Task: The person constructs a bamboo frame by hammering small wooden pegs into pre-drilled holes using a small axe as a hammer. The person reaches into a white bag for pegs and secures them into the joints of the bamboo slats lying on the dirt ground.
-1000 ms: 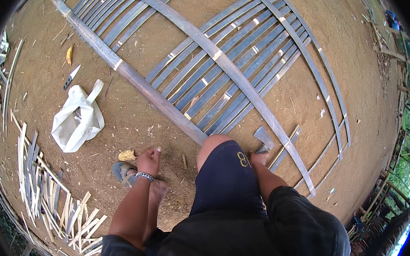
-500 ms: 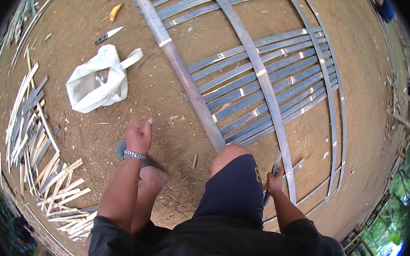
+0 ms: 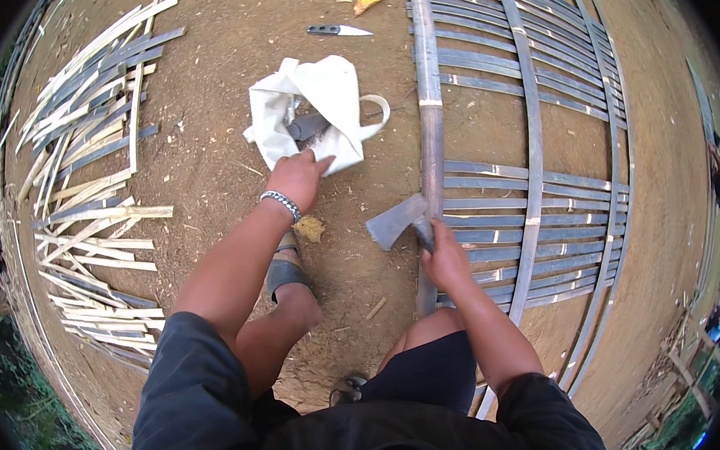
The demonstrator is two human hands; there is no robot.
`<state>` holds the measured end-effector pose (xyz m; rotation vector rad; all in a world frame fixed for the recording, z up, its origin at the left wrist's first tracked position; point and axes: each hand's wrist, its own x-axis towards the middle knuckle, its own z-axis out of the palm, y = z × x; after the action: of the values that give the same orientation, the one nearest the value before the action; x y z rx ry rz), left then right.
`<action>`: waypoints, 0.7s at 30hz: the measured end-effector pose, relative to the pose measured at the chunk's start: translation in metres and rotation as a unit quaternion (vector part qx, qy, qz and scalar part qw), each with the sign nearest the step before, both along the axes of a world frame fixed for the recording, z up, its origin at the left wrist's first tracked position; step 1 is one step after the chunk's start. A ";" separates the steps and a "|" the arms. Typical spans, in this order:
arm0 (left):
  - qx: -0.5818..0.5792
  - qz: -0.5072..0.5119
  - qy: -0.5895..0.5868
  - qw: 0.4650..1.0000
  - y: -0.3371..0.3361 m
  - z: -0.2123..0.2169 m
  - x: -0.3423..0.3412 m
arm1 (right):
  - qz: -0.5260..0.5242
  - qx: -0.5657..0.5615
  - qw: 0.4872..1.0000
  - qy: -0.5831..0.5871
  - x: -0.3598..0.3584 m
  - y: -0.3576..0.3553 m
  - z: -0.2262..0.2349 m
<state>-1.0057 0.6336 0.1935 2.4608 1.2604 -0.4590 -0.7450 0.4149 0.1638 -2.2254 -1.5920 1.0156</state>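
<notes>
In my right hand (image 3: pixel 447 260) is a hatchet (image 3: pixel 395 223), gripped by the handle close below its head. The broad grey blade points left, just beside the thick bamboo pole of the slatted frame. My left hand (image 3: pixel 296 183), with a chain bracelet at the wrist, is closed on the near edge of a white bag (image 3: pixel 335 91). That bag lies open on the dirt, its strap looping out to the right. Inside it sits a dark grey flat thing (image 3: pixel 308 127), partly covered by the folds.
A bamboo slat frame (image 3: pixel 529 169) lies along the right. Split bamboo strips (image 3: pixel 107 236) are heaped at the left. Beyond the bag are a knife (image 3: pixel 340 30) with a dark handle and a yellow leaf (image 3: pixel 369 3). A brown leaf (image 3: pixel 309 228) lies by my sandalled foot (image 3: pixel 286 275).
My view has swung left. My left hand has reached forward to the bag and taken its edge. My right hand has brought the hatchet up from beside my leg to the frame's pole.
</notes>
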 end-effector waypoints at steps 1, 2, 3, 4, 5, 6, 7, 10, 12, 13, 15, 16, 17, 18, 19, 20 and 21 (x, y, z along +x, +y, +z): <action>-0.009 -0.031 0.002 0.999 -0.005 0.004 -0.005 | 0.024 -0.004 1.000 0.010 -0.014 0.010 -0.005; -0.012 -0.073 0.026 0.997 -0.010 0.008 -0.014 | 0.048 -0.010 0.999 0.022 -0.029 0.014 -0.010; -0.016 -0.116 0.049 0.992 -0.015 0.011 -0.023 | 0.058 -0.024 0.998 0.019 -0.043 0.015 -0.020; -0.022 -0.158 0.071 0.985 -0.018 0.015 -0.032 | 0.069 -0.039 0.997 0.016 -0.055 0.014 -0.032; -0.035 -0.159 0.101 0.982 -0.019 0.022 -0.043 | 0.079 -0.053 0.995 0.015 -0.068 0.015 -0.038; -0.038 -0.165 0.118 0.979 -0.020 0.027 -0.053 | 0.059 -0.062 0.996 0.025 -0.079 0.013 -0.040; -0.038 -0.172 0.134 0.975 -0.020 0.030 -0.063 | 0.039 -0.069 0.996 0.033 -0.090 0.011 -0.039; -0.050 -0.090 0.046 0.994 -0.020 0.033 -0.076 | 0.040 -0.024 0.999 0.002 -0.100 0.012 -0.033; -0.035 0.014 -0.111 0.993 -0.017 0.019 -0.078 | 0.059 0.065 0.996 0.021 -0.107 0.022 -0.020; 0.039 0.035 -0.167 0.985 -0.011 0.020 -0.069 | 0.063 0.127 0.988 0.055 -0.111 0.036 -0.008; 0.264 0.098 -0.160 0.946 -0.005 0.023 -0.058 | 0.088 0.230 0.961 0.122 -0.128 0.070 0.015; 0.278 0.159 -0.135 0.938 0.002 0.019 -0.055 | 0.109 0.271 0.944 0.150 -0.139 0.089 0.025; 0.290 0.219 -0.109 0.925 0.011 0.010 -0.053 | 0.114 0.290 0.932 0.184 -0.153 0.106 0.031; 0.252 0.268 -0.117 0.923 0.023 0.003 -0.056 | 0.118 0.310 0.919 0.214 -0.165 0.124 0.033; 0.214 0.316 -0.128 0.916 0.036 -0.005 -0.055 | 0.140 0.300 0.919 0.214 -0.171 0.143 0.027; 0.126 0.350 -0.164 0.914 0.051 -0.012 -0.064 | 0.162 0.290 0.918 0.219 -0.177 0.160 0.019; 0.039 0.381 -0.194 0.903 0.060 -0.014 -0.072 | 0.206 0.268 0.930 0.142 -0.178 0.176 0.012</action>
<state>-1.0777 0.6937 0.1794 1.7568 1.9003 0.2805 -0.9233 0.5908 0.1755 -1.3580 -1.9445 0.8089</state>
